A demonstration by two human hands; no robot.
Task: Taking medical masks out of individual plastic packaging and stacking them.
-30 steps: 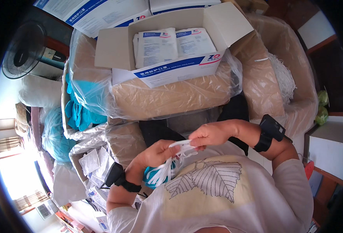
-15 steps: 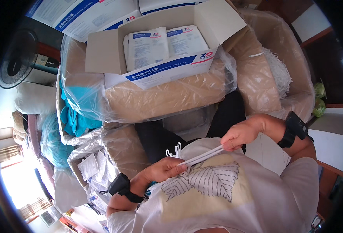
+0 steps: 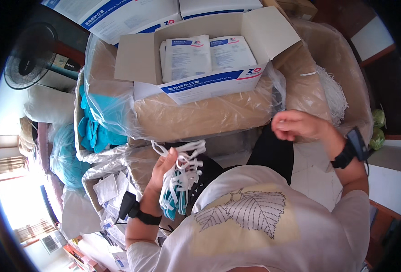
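- Left hand [image 3: 163, 165] is clenched around a bunch of face masks [image 3: 181, 181], white ear loops on top, teal mask bodies hanging down below the fingers. The bunch sits right in front of the person's chest, over the lap.
- Right hand [image 3: 295, 125] is up and off to the right, well apart from the bunch. Fingers are curled in loosely; can't tell if there's anything pinched in there, looks like nothing.
- Both wrists have a black band with a small black device on it.
- Straight ahead is an open cardboard box [image 3: 200, 59] with white flat packets [image 3: 208, 55] stacked inside, flaps folded out. It's resting on a big brown sack wrapped in clear plastic [image 3: 200, 115].
- Left of that, a clear bag stuffed with teal material [image 3: 94, 129].
- By the right hand, another big plastic-wrapped sack with a pile of white elastic loops [image 3: 334, 95] spilling at its edge.
- Lower left near the left elbow: loose small white packets [image 3: 112, 188].
- A fan [image 3: 28, 63] stands at far left.
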